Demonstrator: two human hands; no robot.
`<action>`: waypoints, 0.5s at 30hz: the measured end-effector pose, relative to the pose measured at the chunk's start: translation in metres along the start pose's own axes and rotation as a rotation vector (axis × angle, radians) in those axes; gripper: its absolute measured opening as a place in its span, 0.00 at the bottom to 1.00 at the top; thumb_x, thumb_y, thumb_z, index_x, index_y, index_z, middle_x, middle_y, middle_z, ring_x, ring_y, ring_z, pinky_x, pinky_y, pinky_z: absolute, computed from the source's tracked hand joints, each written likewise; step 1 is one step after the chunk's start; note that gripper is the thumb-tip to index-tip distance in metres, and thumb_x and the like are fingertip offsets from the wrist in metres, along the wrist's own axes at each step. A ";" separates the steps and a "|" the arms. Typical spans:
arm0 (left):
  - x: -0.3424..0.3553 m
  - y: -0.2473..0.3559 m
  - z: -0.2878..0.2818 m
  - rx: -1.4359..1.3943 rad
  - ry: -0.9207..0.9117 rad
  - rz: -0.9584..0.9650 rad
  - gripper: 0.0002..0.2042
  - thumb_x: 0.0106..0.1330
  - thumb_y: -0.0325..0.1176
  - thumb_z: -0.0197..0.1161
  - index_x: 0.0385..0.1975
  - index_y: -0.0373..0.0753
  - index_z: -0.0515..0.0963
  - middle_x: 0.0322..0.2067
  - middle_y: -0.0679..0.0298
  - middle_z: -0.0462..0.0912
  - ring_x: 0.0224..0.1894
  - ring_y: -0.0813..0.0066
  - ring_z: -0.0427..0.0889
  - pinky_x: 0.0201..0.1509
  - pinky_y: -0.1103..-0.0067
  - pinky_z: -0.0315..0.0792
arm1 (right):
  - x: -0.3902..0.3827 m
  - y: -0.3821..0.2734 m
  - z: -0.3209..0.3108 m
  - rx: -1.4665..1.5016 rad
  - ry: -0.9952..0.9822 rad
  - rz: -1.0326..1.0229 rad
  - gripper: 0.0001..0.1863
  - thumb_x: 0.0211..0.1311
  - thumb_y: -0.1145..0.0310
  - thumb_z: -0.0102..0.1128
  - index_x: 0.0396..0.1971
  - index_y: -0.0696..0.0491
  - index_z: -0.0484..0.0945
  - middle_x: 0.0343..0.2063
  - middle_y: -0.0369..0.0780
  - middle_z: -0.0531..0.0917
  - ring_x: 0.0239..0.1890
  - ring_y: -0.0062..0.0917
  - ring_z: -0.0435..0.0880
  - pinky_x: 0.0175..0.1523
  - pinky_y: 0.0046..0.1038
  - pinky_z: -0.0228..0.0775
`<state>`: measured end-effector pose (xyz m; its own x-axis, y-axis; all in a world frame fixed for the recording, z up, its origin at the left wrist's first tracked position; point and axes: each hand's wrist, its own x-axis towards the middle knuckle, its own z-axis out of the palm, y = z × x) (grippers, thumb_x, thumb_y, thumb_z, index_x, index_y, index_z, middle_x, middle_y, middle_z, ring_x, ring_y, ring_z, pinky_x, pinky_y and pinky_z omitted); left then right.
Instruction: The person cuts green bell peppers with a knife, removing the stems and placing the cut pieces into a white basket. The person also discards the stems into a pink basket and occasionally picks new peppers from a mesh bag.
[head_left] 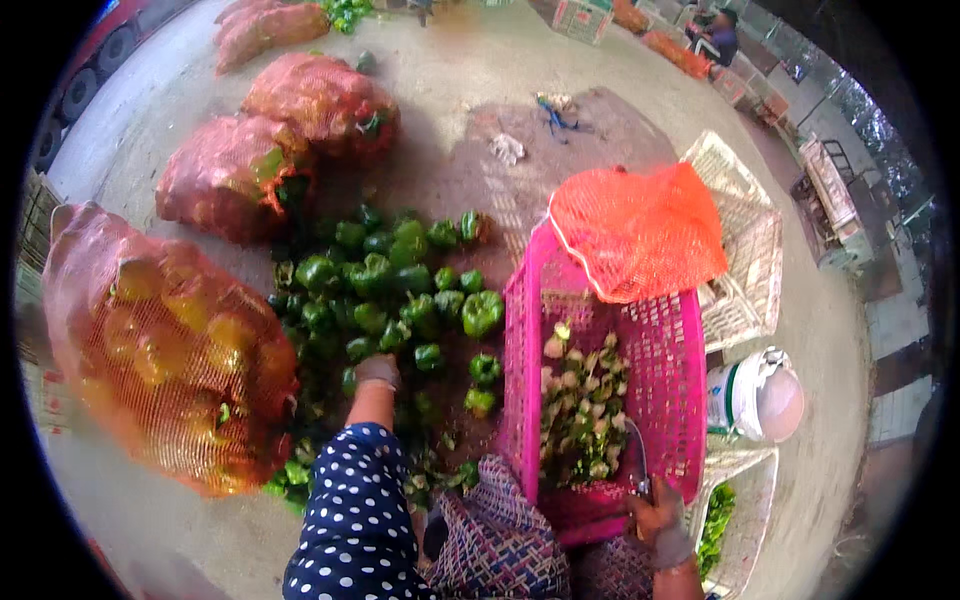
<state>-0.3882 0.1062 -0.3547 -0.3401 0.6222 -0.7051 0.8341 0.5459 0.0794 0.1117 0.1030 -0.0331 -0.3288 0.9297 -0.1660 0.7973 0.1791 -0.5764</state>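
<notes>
Resting among the loose, glossy green bell peppers (370,277) spread over the dusty grey ground (430,120), left of the bright pink slotted plastic crate (665,365), your left hand (376,371) hides its fingertips; whether they are apart or closed on one cannot be told. Your right hand (655,515) has its fingers wrapped round a thin, curved metal tool (642,460) by the crate's near right corner. Expect each pepper to be light, stiff but hollow, slick-skinned and liable to split if squeezed; cup it around its broad shoulders. They look blocky and lobed, mostly deep green, some paler.
</notes>
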 end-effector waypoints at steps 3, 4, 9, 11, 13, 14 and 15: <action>0.006 -0.004 0.062 -0.061 0.029 -0.082 0.18 0.64 0.40 0.50 0.52 0.47 0.74 0.54 0.59 0.75 0.55 0.57 0.75 0.54 0.63 0.72 | 0.006 -0.039 -0.006 0.414 -0.043 0.453 0.12 0.51 0.74 0.58 0.37 0.59 0.74 0.18 0.37 0.76 0.14 0.23 0.74 0.19 0.25 0.66; -0.010 0.005 0.075 -0.102 0.097 -0.098 0.17 0.65 0.41 0.49 0.51 0.47 0.75 0.51 0.59 0.77 0.52 0.57 0.77 0.53 0.63 0.73 | 0.008 -0.043 -0.006 0.446 -0.017 0.452 0.12 0.51 0.75 0.58 0.37 0.59 0.74 0.18 0.37 0.76 0.14 0.23 0.75 0.19 0.25 0.65; -0.136 0.033 0.018 -0.523 0.396 -0.132 0.22 0.55 0.42 0.65 0.49 0.41 0.73 0.47 0.57 0.78 0.44 0.55 0.80 0.48 0.64 0.74 | 0.011 -0.074 -0.009 0.576 -0.052 0.415 0.11 0.52 0.77 0.54 0.37 0.59 0.75 0.19 0.40 0.78 0.14 0.23 0.76 0.18 0.25 0.65; -0.163 0.050 0.000 -1.322 0.385 0.098 0.29 0.50 0.38 0.69 0.53 0.40 0.68 0.44 0.58 0.78 0.43 0.60 0.79 0.48 0.67 0.74 | 0.010 -0.088 -0.010 0.742 -0.168 0.548 0.12 0.53 0.76 0.53 0.39 0.58 0.74 0.22 0.42 0.79 0.15 0.23 0.76 0.18 0.25 0.66; -0.212 0.080 -0.033 -1.838 0.295 0.340 0.35 0.48 0.33 0.71 0.57 0.38 0.61 0.44 0.59 0.77 0.44 0.65 0.78 0.49 0.69 0.74 | 0.008 -0.083 -0.001 0.682 -0.312 0.158 0.15 0.57 0.71 0.52 0.44 0.56 0.72 0.30 0.44 0.80 0.19 0.24 0.78 0.22 0.26 0.70; -0.243 0.101 -0.053 -1.963 0.232 0.451 0.38 0.48 0.30 0.71 0.59 0.37 0.58 0.44 0.60 0.76 0.45 0.67 0.77 0.50 0.70 0.73 | 0.008 -0.074 0.008 0.571 -0.300 -0.290 0.18 0.59 0.66 0.52 0.49 0.55 0.70 0.36 0.45 0.81 0.22 0.24 0.80 0.26 0.27 0.73; -0.256 0.122 -0.059 -2.053 0.141 0.624 0.38 0.48 0.31 0.72 0.59 0.35 0.58 0.47 0.59 0.75 0.47 0.66 0.76 0.52 0.70 0.72 | 0.007 -0.085 0.010 1.055 -0.535 0.043 0.19 0.60 0.64 0.51 0.51 0.54 0.69 0.39 0.45 0.80 0.26 0.26 0.81 0.29 0.28 0.75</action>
<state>-0.2249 0.0468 -0.1230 -0.3820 0.8880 -0.2561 -0.6700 -0.0752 0.7386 0.0361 0.0909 0.0067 -0.6816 0.6309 -0.3707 0.0833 -0.4363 -0.8959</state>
